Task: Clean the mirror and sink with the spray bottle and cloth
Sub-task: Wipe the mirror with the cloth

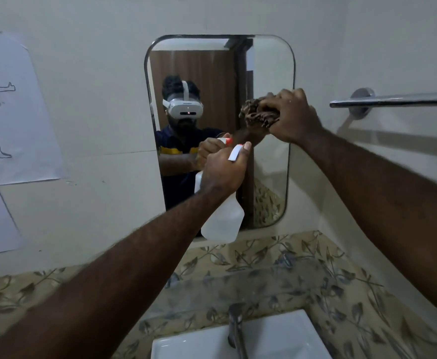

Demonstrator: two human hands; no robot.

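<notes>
On the left wall hang paper sheets (18, 107). The left hand (222, 169) is closed around the neck of the spray bottle (222, 218) and holds it up before the lower part of the mirror (269, 73), the nozzle pointing to the glass. To the right, the right hand (290, 115) grips the crumpled cloth (259, 114) and presses it on the mirror's right side. Further right is a towel bar (393, 99). Below, the sink (277, 338) with its tap (235, 325) sits in the patterned worktop (328, 275). I judge the risk is this: the bottle is near the wiping arm, so the two can knock together, or spray can fall on the cloth hand and not on the glass.
</notes>
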